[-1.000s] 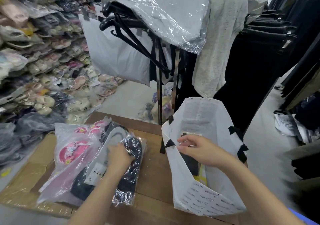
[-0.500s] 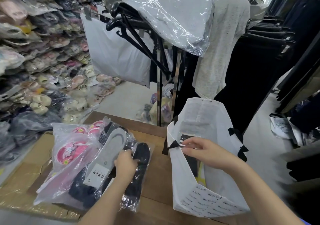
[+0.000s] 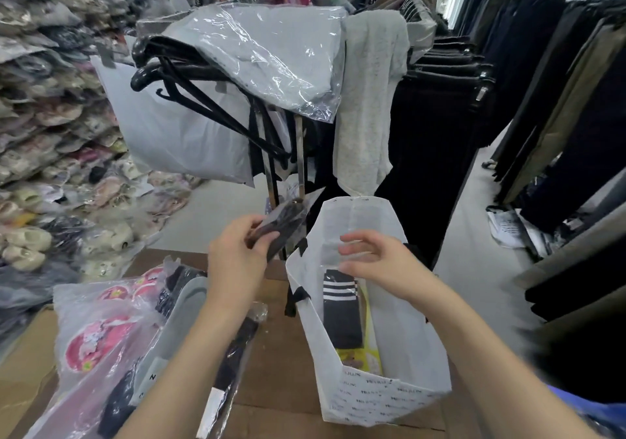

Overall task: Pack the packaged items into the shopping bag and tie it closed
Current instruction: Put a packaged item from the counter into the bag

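1. Bag [image 3: 389,401] stands open on the table [image 3: 271,388], with striped socks [image 3: 340,303] and a yellow packet [image 3: 369,357] inside.
2. Left hand [image 3: 237,262] grips a dark packet [image 3: 283,230], raised just left of the bag's rim.
3. Right hand [image 3: 376,259] hovers over the bag's mouth, fingers loosely spread, holding nothing.
4. Pink slippers [image 3: 91,340], a grey insole pack [image 3: 176,323] and a black pack [image 3: 237,347] lie on the table, left of the bag.
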